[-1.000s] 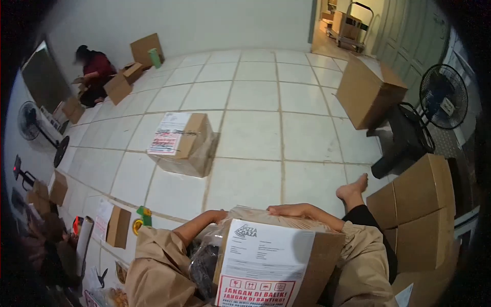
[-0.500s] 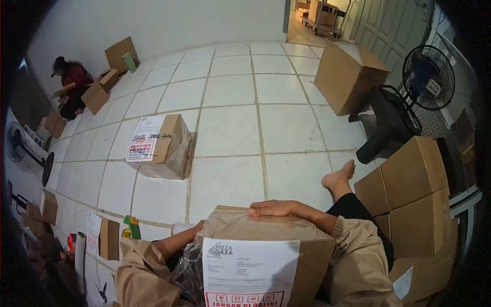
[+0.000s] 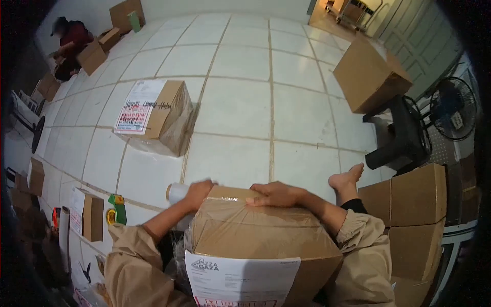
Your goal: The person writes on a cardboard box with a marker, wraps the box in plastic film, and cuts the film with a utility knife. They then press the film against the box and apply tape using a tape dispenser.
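A cardboard box (image 3: 266,235) wrapped in clear film sits at my lap, with a white printed label (image 3: 240,279) on its near side. My right hand (image 3: 276,194) grips its far top edge, the thumb pressed on the film and the fingers bent over the edge. At the far left corner my left hand (image 3: 199,194) is closed around a roll of stretch film (image 3: 177,192), whose left end pokes out past the wrist. The fingertips on the roll are hidden.
Another wrapped, labelled box (image 3: 158,117) stands ahead on the floor. A green tape dispenser (image 3: 117,209) and a small carton (image 3: 92,217) lie left. Cartons (image 3: 414,220), a black stool (image 3: 401,133) and a fan (image 3: 453,108) stand right. A co-worker (image 3: 71,43) sits far left among boxes.
My left hand has moved forward with the film roll, past the box's corner. My right hand has gone from lying flat on top to gripping the far edge. The box now shows more of its top.
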Motion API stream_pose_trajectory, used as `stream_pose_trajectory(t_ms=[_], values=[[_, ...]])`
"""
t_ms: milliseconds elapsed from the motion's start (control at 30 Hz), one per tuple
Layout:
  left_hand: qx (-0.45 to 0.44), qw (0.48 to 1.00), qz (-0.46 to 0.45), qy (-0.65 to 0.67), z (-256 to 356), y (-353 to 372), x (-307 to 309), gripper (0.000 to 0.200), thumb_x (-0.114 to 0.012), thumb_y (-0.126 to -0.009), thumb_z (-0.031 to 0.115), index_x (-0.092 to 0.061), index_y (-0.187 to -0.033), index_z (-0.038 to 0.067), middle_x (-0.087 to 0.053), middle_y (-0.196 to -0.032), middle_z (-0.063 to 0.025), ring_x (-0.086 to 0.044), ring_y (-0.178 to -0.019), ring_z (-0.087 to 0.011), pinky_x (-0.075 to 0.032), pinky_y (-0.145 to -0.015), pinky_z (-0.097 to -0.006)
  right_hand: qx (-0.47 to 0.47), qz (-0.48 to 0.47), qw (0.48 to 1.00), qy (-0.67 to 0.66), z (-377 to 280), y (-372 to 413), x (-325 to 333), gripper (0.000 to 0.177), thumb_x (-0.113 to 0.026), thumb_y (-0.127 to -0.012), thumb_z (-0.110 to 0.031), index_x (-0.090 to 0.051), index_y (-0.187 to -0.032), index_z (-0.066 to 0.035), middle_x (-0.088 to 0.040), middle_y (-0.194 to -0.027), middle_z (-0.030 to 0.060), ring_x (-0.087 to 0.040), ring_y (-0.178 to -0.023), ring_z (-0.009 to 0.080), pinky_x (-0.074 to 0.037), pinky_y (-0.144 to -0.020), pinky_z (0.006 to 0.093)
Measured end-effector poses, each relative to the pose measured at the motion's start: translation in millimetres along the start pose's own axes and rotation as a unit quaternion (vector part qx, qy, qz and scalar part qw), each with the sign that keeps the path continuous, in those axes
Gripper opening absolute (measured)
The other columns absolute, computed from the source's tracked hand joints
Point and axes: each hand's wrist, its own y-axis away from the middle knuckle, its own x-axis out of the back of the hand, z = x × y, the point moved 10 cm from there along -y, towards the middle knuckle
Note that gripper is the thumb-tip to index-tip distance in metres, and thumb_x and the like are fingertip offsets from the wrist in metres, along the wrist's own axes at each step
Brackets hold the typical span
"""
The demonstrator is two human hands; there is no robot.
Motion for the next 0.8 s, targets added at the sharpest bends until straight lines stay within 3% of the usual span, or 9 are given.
stream_pose_trajectory(t_ms=[67,133,233,433,533,600,700,767,800], values=[[-0.044,0.993,0.114,0.008,7,-17,34,0.031,-0.061,-0.072,0.031,-0.066,-0.099,0.016,-0.063,-0.09,-0.0078,-0.056,-0.083,-0.0304,-0.046,-0.069,-0.0423,-0.011,0.001,1.0,0.007,7,-6,-1,0.075,-0.04,-0.082,-0.068,-0.047,-0.119,-0.004,-0.057,-0.107,0.0226,-0.054,-0.104,0.0318,-0.041,-0.085,0.0378],[-0.039,0.992,0.118,-0.02,21,-41,55,0.03,-0.065,-0.072,0.033,-0.068,-0.096,0.015,-0.063,-0.091,-0.0082,-0.057,-0.085,-0.0282,-0.044,-0.072,-0.04,-0.003,0.005,1.0,-0.015,11,-11,1,0.089,-0.037,-0.077,-0.075,-0.052,-0.111,0.006,-0.057,-0.105,0.0288,-0.055,-0.101,0.0372,-0.042,-0.087,0.0398],[-0.012,0.993,0.073,-0.09,16,-73,50,0.027,-0.068,-0.073,0.034,-0.069,-0.09,0.012,-0.064,-0.09,-0.007,-0.057,-0.089,-0.0244,-0.041,-0.074,-0.0358,0.021,0.032,0.999,-0.03,27,-23,-2,0.087,-0.039,-0.076,-0.075,-0.054,-0.11,0.004,-0.059,-0.1,0.0276,-0.057,-0.097,0.0365,-0.043,-0.084,0.0396],[0.009,0.983,0.154,-0.105,0,-93,64,0.029,-0.068,-0.073,0.036,-0.066,-0.074,0.008,-0.064,-0.076,-0.0076,-0.059,-0.073,-0.0244,-0.039,-0.072,-0.036,0.054,0.088,0.993,-0.054,28,-20,14,0.08,-0.045,-0.077,-0.071,-0.061,-0.101,0.004,-0.063,-0.091,0.024,-0.06,-0.089,0.0341,-0.045,-0.08,0.0371],[0.021,0.974,0.19,-0.123,-6,-104,70,0.028,-0.066,-0.075,0.035,-0.066,-0.074,0.007,-0.064,-0.075,-0.0078,-0.059,-0.069,-0.0251,-0.04,-0.071,-0.0359,0.082,0.147,0.984,-0.053,31,-13,21,0.077,-0.049,-0.076,-0.068,-0.063,-0.099,0.003,-0.064,-0.089,0.0222,-0.061,-0.088,0.0332,-0.046,-0.08,0.0358],[0.011,0.98,0.166,-0.107,-6,-102,67,0.029,-0.064,-0.077,0.036,-0.066,-0.075,0.007,-0.064,-0.076,-0.0082,-0.059,-0.072,-0.0253,-0.04,-0.072,-0.037,0.096,0.186,0.977,-0.047,31,-3,29,0.074,-0.05,-0.076,-0.067,-0.064,-0.099,0.002,-0.064,-0.09,0.0213,-0.061,-0.087,0.0328,-0.046,-0.079,0.0352],[-0.032,0.99,0.099,-0.094,32,-81,59,0.029,-0.058,-0.082,0.036,-0.066,-0.08,0.008,-0.063,-0.08,-0.0093,-0.058,-0.078,-0.0261,-0.039,-0.073,-0.0395,0.046,0.13,0.989,-0.052,38,-2,24,0.067,-0.054,-0.079,-0.06,-0.061,-0.112,-0.002,-0.062,-0.103,0.0229,-0.059,-0.099,0.0314,-0.045,-0.085,0.0349],[-0.049,0.993,0.052,-0.098,38,-61,43,0.03,-0.055,-0.084,0.036,-0.066,-0.083,0.008,-0.063,-0.082,-0.01,-0.057,-0.081,-0.0265,-0.039,-0.074,-0.0408,0.055,0.173,0.983,-0.037,35,-2,28,0.064,-0.05,-0.078,-0.064,-0.067,-0.101,-0.007,-0.065,-0.09,0.0181,-0.061,-0.087,0.032,-0.046,-0.08,0.0353],[-0.06,0.989,0.102,-0.092,37,-51,48,0.03,-0.052,-0.086,0.035,-0.066,-0.086,0.009,-0.063,-0.084,-0.0106,-0.057,-0.084,-0.027,-0.038,-0.075,-0.0417,0.061,0.168,0.983,-0.038,32,-4,26,0.064,-0.05,-0.078,-0.064,-0.067,-0.101,-0.007,-0.065,-0.09,0.0181,-0.061,-0.087,0.032,-0.046,-0.08,0.0353]])
